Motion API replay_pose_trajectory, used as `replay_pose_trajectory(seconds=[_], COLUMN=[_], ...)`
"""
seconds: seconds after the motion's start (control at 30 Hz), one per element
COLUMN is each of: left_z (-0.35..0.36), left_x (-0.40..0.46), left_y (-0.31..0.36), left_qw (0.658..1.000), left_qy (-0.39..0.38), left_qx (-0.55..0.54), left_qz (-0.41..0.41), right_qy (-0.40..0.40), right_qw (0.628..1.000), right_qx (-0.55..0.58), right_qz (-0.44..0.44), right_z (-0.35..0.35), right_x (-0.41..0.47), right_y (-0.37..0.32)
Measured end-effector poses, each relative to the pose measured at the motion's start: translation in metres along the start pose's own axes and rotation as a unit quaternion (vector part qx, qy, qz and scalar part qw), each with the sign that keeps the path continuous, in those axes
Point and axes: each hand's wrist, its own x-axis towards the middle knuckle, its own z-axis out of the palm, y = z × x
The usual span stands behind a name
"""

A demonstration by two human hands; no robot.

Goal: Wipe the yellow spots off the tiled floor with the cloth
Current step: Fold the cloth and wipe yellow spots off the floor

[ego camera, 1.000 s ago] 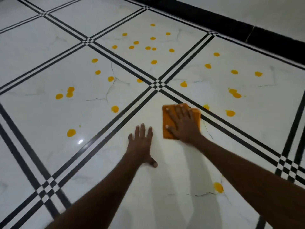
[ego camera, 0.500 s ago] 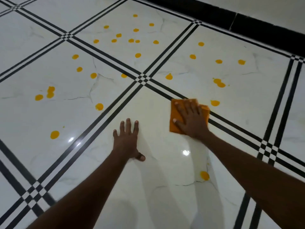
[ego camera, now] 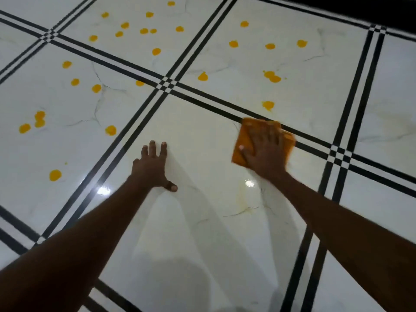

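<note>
The yellow spot that lay on the tile below the right forearm half a second ago is gone; only a faint yellowish smear (ego camera: 244,204) remains there beside the crack. The right hand (ego camera: 263,152) has carried the orange cloth (ego camera: 245,136) rightward along the black border stripe (ego camera: 315,146), its far edge now over the stripe, just below a nearby spot (ego camera: 268,105)

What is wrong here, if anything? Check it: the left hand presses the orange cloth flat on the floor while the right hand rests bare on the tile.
The hands are swapped. In the head view the right hand presses the orange cloth flat on the floor, while the left hand rests bare on the tile.
</note>
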Motion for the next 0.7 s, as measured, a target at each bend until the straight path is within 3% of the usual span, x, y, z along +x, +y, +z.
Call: replay_pose_trajectory(seconds=[0.07, 0.17, 0.27, 0.33, 0.4, 0.47, 0.57, 0.63, 0.7], left_z=[-0.008, -0.004, 0.011, 0.009, 0.002, -0.002, 0.001, 0.005, 0.008], left_x=[0.001, -0.003, -0.003, -0.003, -0.003, -0.004, -0.007, -0.006, -0.005], left_y=[0.003, 0.017, 0.031, 0.026, 0.013, 0.004, 0.008, 0.013, 0.013], left_qw=[1.0, 0.999, 0.998, 0.998, 0.997, 0.996, 0.996, 0.997, 0.997], left_qy=[-0.006, -0.014, -0.009, -0.006, 0.002, 0.002, -0.005, -0.007, -0.002], left_qx=[0.003, -0.009, -0.006, -0.001, 0.016, 0.022, 0.019, 0.019, 0.01], left_qz=[0.0, 0.039, 0.062, 0.06, 0.078, 0.089, 0.087, 0.081, 0.078], right_qy=[0.029, 0.01, -0.037, -0.026, -0.017, 0.01, 0.065, 0.059, 0.027], right_qw=[0.997, 0.996, 0.993, 0.978, 0.989, 1.0, 0.983, 0.982, 0.998], right_qx=[0.016, 0.014, 0.018, 0.006, -0.013, -0.01, 0.03, 0.022, 0.01], right_qz=[0.067, 0.083, -0.115, -0.205, -0.148, 0.001, 0.169, 0.178, 0.064], right_z=[-0.004, 0.003, 0.022, 0.021, 0.015, 0.005, 0.002, 0.01, 0.021], right_x=[-0.029, -0.119, -0.164, -0.119, -0.059, -0.032, -0.074, -0.128, -0.151], right_y=[0.033, -0.005, -0.07, -0.074, -0.048, -0.008, -0.002, -0.041, -0.073])
